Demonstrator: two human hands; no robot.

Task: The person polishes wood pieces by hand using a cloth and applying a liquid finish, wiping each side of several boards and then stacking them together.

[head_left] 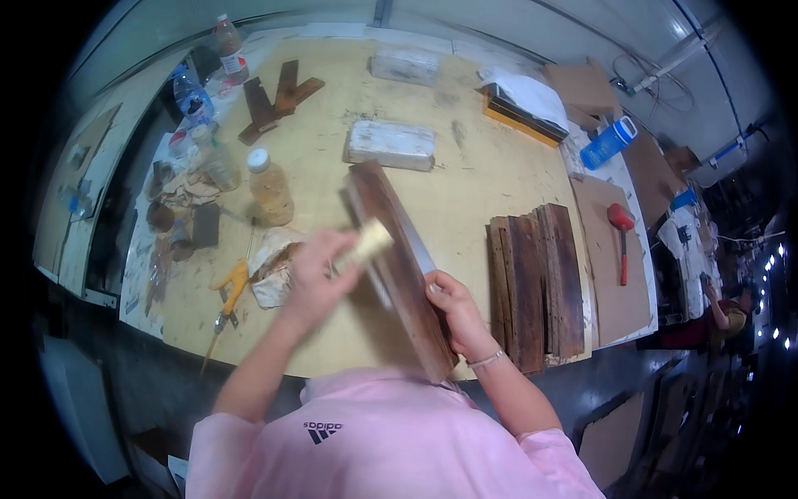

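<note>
A long dark brown wooden board (395, 249) is tilted on its edge in front of me. My right hand (455, 312) grips it near its lower end, with the thumb on its upper side. In my left hand (320, 266), smeared by motion, is a pale yellow block (370, 241), close to the board's left face; whether they touch I cannot tell. Beside my left hand lies a crumpled, brown-stained white cloth (274, 270). A flat grey-white strip (417, 245) shows behind the board. Several similar brown boards (536, 287) stand side by side to the right of my right hand.
A white-capped bottle of yellowish liquid (270, 190) stands left of the board, near a yellow-handled tool (231, 287). Beyond are a white-wrapped block (391, 145) and dark wood pieces (278, 96). At right are a red-headed mallet (621, 233) and a blue bottle (609, 143).
</note>
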